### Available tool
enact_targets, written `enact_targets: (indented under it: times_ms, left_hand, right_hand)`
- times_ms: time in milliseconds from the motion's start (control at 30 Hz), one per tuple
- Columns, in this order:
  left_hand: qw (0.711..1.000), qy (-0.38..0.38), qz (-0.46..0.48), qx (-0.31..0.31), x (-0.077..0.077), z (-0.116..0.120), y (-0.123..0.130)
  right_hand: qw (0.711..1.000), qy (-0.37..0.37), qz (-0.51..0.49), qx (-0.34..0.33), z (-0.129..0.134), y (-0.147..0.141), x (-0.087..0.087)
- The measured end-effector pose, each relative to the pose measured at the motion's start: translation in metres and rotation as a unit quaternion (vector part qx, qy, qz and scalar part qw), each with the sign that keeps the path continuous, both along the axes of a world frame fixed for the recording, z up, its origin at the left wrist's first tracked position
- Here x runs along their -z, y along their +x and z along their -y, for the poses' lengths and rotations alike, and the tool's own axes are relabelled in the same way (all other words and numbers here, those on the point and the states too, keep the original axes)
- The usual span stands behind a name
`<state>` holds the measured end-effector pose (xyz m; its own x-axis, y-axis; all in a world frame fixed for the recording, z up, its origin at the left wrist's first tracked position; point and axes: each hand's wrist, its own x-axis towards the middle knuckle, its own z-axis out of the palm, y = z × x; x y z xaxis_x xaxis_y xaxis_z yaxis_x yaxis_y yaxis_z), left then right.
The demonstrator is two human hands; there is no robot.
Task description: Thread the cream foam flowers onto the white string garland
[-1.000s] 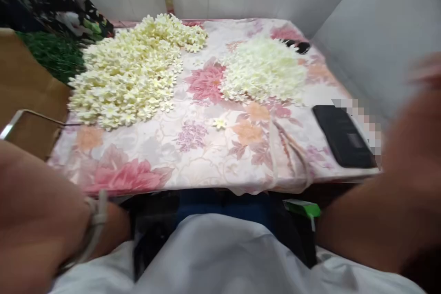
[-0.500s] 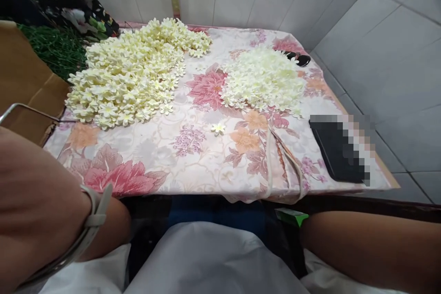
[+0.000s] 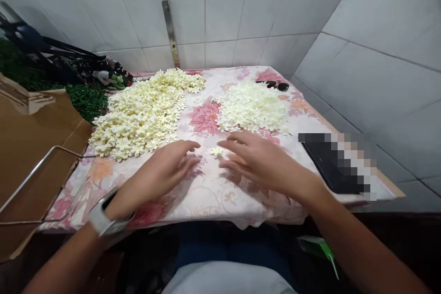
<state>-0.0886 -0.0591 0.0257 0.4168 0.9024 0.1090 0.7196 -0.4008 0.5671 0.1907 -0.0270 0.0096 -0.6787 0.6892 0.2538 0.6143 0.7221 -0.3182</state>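
Over the middle of the flowered tablecloth, my two hands face each other. My left hand has its thumb and fingers apart with nothing between them. My right hand is also empty, its fingers spread and pointing left. A single small cream flower lies on the cloth between the fingertips, closest to the right hand. Beyond the left hand spreads a big heap of yellowish-cream flowers. A smaller heap of whiter flowers sits beyond the right hand.
A black phone-like object, partly pixelated, lies at the right edge. Dark sunglasses rest behind the white heap. At left stand a cardboard box, a bent metal wire frame and green grass-like material. Tiled walls close off the back and right.
Both hands have come in over the table from the sides, around the single flower. My view has tilted up, showing more wall. The flower heaps look unchanged.
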Motion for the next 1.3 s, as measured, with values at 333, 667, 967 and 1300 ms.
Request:
enact_targets:
  times_ms: [333, 667, 967, 1300]
  left_hand:
    - [0.958, -0.135, 0.253, 0.014, 0.026, -0.056, 0.048]
    - [0.865, -0.071, 0.496, -0.038, 0.028, -0.032, 0.056]
    - [0.869, -0.024, 0.494, -0.002, 0.025, -0.027, 0.055]
    - [0.866, 0.057, 0.494, 0.043, 0.037, -0.025, 0.060]
  right_hand:
    - [0.959, -0.131, -0.248, 0.044, -0.051, -0.022, 0.016]
    - [0.805, -0.341, -0.485, 0.014, -0.035, -0.024, 0.017]
    - [0.811, -0.328, -0.482, 0.041, -0.027, -0.025, 0.012]
    - [0.817, -0.281, -0.502, 0.052, -0.016, -0.029, 0.006]
